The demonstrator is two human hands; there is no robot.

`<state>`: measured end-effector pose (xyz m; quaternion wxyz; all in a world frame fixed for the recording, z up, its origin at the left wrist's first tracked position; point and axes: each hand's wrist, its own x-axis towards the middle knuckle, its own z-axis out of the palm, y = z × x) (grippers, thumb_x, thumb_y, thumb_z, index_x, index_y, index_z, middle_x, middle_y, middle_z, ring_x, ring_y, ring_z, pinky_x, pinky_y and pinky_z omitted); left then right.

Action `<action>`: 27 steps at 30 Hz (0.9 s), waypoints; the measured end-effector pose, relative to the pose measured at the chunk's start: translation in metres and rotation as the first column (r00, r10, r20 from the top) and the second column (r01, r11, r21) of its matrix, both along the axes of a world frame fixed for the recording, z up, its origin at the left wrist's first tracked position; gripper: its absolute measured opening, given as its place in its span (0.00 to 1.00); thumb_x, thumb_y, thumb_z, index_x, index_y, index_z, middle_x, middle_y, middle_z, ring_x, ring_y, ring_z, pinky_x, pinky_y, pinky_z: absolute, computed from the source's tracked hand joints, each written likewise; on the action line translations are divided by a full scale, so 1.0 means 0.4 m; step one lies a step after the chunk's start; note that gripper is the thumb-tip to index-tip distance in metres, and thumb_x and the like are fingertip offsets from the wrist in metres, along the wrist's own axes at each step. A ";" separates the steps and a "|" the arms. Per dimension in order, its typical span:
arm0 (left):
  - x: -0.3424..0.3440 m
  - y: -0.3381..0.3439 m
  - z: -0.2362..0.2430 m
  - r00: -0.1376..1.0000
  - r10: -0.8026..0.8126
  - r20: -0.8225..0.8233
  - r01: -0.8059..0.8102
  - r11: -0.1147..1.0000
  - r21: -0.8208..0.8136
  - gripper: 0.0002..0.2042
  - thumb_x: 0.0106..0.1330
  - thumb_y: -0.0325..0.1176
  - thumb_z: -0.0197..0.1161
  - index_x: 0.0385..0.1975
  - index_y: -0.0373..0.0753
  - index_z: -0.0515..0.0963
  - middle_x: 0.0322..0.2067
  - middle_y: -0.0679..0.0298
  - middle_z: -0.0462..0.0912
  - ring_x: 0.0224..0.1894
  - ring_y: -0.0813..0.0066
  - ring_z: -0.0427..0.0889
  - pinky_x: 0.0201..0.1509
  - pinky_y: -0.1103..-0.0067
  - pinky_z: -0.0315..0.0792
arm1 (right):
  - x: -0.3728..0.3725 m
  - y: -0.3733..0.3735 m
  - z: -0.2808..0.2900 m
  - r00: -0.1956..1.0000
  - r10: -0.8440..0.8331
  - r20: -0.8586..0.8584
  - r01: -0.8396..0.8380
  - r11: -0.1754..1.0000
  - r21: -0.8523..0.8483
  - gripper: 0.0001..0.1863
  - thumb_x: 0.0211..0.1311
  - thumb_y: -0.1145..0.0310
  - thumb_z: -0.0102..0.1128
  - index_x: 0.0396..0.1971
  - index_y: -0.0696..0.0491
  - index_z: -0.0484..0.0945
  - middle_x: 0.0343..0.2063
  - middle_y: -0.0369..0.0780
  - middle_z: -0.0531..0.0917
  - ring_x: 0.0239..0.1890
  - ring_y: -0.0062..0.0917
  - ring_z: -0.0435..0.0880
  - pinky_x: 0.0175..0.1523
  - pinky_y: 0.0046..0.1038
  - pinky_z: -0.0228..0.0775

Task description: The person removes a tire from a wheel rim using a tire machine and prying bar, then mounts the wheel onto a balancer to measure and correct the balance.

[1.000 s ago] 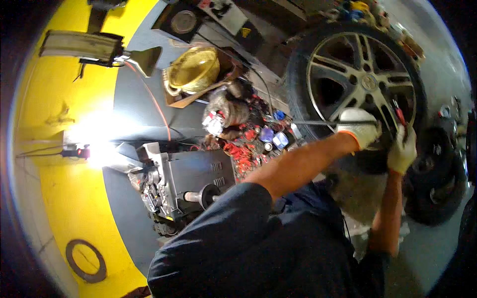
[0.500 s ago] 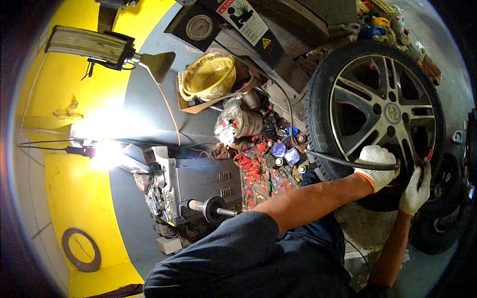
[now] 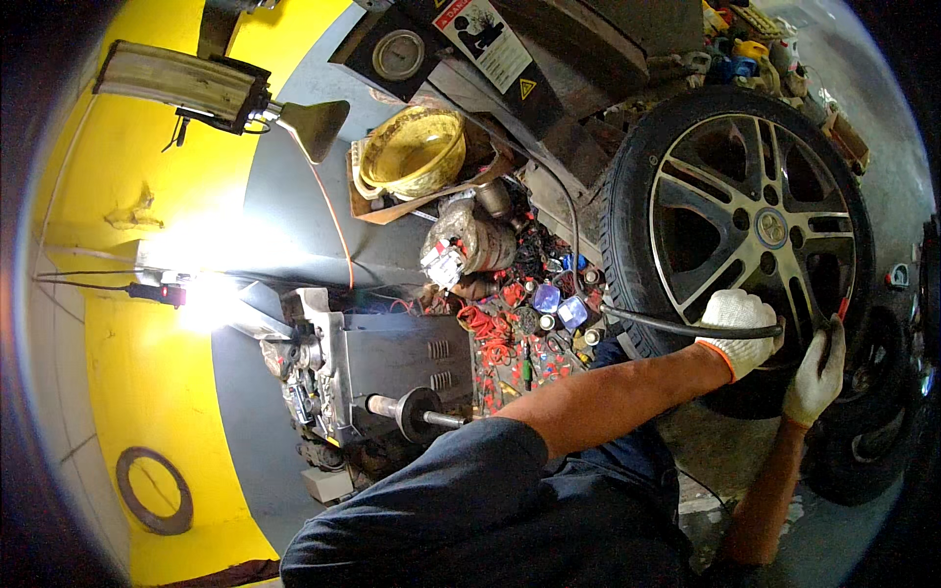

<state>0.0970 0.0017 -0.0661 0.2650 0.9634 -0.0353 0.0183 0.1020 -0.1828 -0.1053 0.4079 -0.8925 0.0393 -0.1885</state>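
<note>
A large car wheel [image 3: 829, 245] with a black tyre and a black-and-silver spoked rim faces me at the right. My left hand [image 3: 735, 318], in a white knitted glove with an orange cuff, is closed on a black hose [image 3: 657, 321] in front of the rim's lower spokes. My right hand [image 3: 817, 377], gloved too, pinches a thin red-tipped piece [image 3: 844, 307] near the rim's lower right edge. What this piece joins to is too dark to tell.
A grey machine with a threaded shaft [image 3: 412, 412] stands left of my arm. Beyond lie a yellow tub [image 3: 417, 152], small bottles [image 3: 570, 313] and a red cord [image 3: 485, 326]. A pressure gauge [image 3: 399, 55] sits above. More tyres [image 3: 853, 461] lie lower right.
The view has shifted slightly. Both hands keep their holds on the hose and the red-tipped piece, with hardly any movement against the wheel.
</note>
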 end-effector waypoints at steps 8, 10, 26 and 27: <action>0.001 0.004 0.002 1.000 -0.014 0.013 0.014 1.000 0.014 0.18 0.63 0.44 0.61 0.15 0.42 0.82 0.18 0.54 0.81 0.24 0.54 0.84 0.30 0.61 0.77 | 0.004 -0.003 -0.002 1.000 0.025 0.008 -0.025 1.000 0.014 0.17 0.74 0.72 0.56 0.58 0.62 0.78 0.57 0.48 0.83 0.58 0.33 0.82 0.64 0.31 0.70; -0.001 0.004 0.000 0.999 -0.015 0.037 0.014 1.000 0.018 0.18 0.63 0.44 0.61 0.15 0.42 0.82 0.18 0.54 0.81 0.24 0.54 0.84 0.30 0.62 0.77 | 0.003 0.001 -0.002 0.999 0.027 0.020 -0.027 0.999 0.027 0.17 0.74 0.72 0.55 0.58 0.63 0.78 0.57 0.48 0.82 0.58 0.34 0.82 0.64 0.31 0.70; -0.005 0.005 -0.003 0.999 -0.019 0.039 0.019 1.000 0.008 0.17 0.63 0.44 0.62 0.16 0.42 0.82 0.18 0.55 0.81 0.24 0.54 0.83 0.31 0.62 0.76 | 0.005 0.014 0.012 1.000 0.009 -0.016 -0.011 0.997 -0.079 0.16 0.73 0.72 0.56 0.57 0.62 0.79 0.55 0.48 0.83 0.57 0.35 0.83 0.63 0.31 0.70; -0.005 0.006 -0.001 0.999 -0.024 0.043 0.023 1.000 0.006 0.18 0.64 0.44 0.61 0.15 0.42 0.81 0.17 0.55 0.80 0.23 0.54 0.82 0.30 0.61 0.76 | 0.003 0.011 0.006 1.000 0.008 -0.019 -0.009 0.998 -0.070 0.16 0.73 0.72 0.56 0.56 0.62 0.79 0.55 0.48 0.84 0.57 0.35 0.83 0.63 0.31 0.71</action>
